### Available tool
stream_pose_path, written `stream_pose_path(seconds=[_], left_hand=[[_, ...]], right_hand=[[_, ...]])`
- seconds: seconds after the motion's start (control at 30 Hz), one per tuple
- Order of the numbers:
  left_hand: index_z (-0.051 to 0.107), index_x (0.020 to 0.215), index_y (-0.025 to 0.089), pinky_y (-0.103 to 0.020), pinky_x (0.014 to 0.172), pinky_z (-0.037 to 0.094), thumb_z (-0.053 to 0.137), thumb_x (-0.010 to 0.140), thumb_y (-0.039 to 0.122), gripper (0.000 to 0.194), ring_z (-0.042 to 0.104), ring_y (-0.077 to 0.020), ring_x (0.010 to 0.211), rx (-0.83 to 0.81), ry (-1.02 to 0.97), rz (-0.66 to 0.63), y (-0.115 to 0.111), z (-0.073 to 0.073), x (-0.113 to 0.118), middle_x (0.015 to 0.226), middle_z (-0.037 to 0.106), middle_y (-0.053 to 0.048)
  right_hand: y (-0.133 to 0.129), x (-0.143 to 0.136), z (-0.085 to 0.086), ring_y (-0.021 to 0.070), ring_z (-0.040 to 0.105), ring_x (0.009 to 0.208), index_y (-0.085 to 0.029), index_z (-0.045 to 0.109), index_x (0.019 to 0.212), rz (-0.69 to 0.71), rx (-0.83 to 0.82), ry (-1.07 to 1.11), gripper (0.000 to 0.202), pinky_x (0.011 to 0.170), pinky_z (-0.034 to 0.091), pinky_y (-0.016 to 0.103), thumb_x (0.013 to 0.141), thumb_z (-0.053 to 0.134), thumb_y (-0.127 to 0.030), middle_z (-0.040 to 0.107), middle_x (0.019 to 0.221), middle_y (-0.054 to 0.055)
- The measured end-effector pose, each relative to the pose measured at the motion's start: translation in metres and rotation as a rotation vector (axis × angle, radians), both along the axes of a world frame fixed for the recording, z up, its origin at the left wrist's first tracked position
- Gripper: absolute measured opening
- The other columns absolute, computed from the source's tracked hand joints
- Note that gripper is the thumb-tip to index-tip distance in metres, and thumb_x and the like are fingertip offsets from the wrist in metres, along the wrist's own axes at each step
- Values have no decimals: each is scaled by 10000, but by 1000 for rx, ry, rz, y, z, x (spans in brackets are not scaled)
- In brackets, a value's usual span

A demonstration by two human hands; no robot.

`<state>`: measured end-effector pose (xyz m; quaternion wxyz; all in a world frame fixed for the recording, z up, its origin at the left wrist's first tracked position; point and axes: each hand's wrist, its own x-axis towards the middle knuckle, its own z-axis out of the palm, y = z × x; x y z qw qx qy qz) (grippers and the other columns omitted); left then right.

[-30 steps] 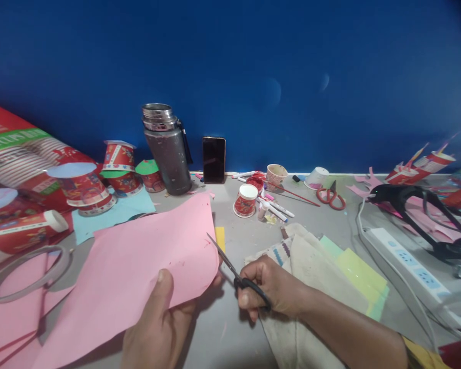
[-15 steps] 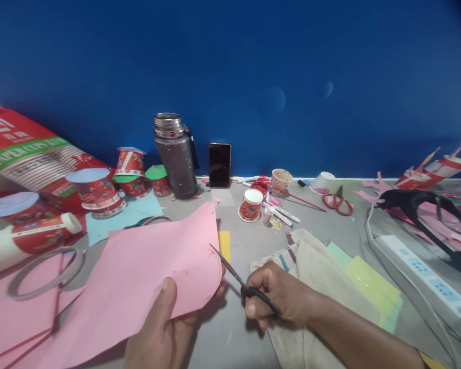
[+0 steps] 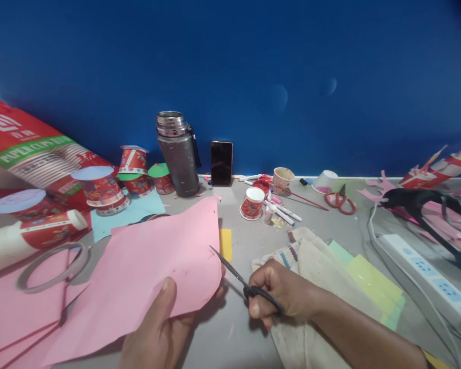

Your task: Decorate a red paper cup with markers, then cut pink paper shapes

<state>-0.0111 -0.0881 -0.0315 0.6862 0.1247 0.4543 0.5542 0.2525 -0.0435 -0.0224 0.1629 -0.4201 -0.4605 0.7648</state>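
Pink paper (image 3: 149, 266) | left hand (image 3: 157, 325) pinching, thumb atop, fingers apparently underneath | right hand (image 3: 282, 292) gripping scissors (image 3: 250, 291)

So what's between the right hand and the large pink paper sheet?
In the head view, black-handled metal scissors span it: the right hand holds their handles, and a blade tip overlaps the paper sheet near its right edge.

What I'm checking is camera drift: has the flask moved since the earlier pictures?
No: the flask stands in the same place beside the phone; both shift right in the view together.
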Motion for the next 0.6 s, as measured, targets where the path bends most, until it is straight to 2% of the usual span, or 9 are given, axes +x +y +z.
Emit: stream_pose_path(seconds=[0.1, 0.23, 0.4, 0.5, 0.6], left_hand=[[792, 1350, 221, -597, 1181, 534, 853, 817, 490, 600, 577, -473, 1470, -81, 37, -19, -2, -2, -3, 1324, 811, -119], [780, 1374, 280, -622, 1144, 563, 865, 768, 522, 657, 552, -501, 1479, -84, 8, 17, -5, -3, -1, 1343, 804, -88], [763, 1399, 257, -636, 1118, 573, 848, 774, 546, 695, 566, -516, 1458, -147, -35, -69, -4, -1, -6, 1363, 791, -114], [759, 1397, 249, -613, 1114, 583, 846, 787, 521, 674, 562, -508, 1462, -140, -46, -36, -3, -5, -14, 1355, 796, -116], [787, 1346, 285, -597, 1080, 612, 859, 793, 432, 577, 583, -499, 1445, -117, -15, 17, -4, -12, -22, 1256, 839, -95]], right_hand=[[2, 3, 1, 57, 473, 404, -146, 679, 656, 39, -6, -18, 642, 405, 309, 186, 530, 1006, -684, 655, 526, -19], [3, 5, 4, 63, 493, 412, -148, 673, 657, 66, -5, -21, 657, 405, 299, 189, 528, 999, -703, 659, 534, -16], [4, 5, 6, 42, 423, 382, -151, 661, 664, 81, 9, -27, 680, 407, 286, 196, 534, 985, -734, 661, 534, -17], [4, 6, 8, 46, 434, 390, -155, 655, 667, 91, 5, -42, 695, 416, 303, 197, 523, 980, -752, 654, 530, -21], [5, 6, 11, 55, 455, 407, -153, 652, 663, 106, 13, -68, 707, 420, 305, 196, 522, 971, -768, 644, 530, -19]])
